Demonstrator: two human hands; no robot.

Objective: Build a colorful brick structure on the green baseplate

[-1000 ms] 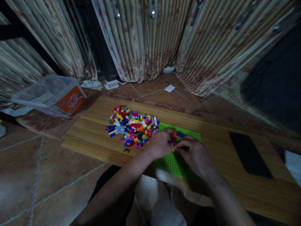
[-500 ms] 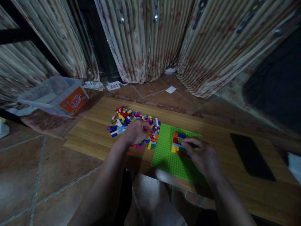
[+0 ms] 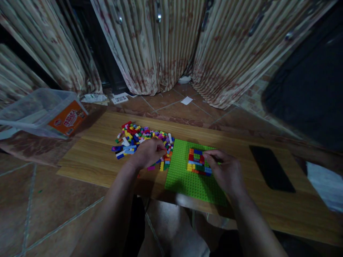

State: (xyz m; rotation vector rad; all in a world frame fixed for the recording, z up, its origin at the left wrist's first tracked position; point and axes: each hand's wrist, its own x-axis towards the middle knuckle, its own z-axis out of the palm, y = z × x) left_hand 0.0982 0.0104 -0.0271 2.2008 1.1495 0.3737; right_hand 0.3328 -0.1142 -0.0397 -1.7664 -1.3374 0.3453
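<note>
A green studded baseplate (image 3: pixel 179 178) lies on the wooden table, with a low build of toy bricks (image 3: pixel 190 157) on it in red, orange, yellow, blue and green. Green studs show through a gap in the build. My right hand (image 3: pixel 225 169) is over the baseplate's right part, thumb and fingers pinched together at the build's upper right edge; whatever is between the fingertips is too small to make out. Left of the baseplate, my left hand (image 3: pixel 150 152) rests above the loose brick pile (image 3: pixel 131 134), its fingers closed. Its grip is partly hidden.
A long wooden table (image 3: pixel 88 153) carries everything. On its right side lies a black flat object (image 3: pixel 272 167). A clear plastic box (image 3: pixel 40 110) with an orange label stands at the far left. Striped curtains (image 3: pixel 139 46) hang behind, and papers (image 3: pixel 187 100) lie on the tiled floor.
The head view has shifted slightly to the right. My right hand's fingertips have moved from the build's middle to its upper right edge, uncovering more bricks. My left hand stays at the pile.
</note>
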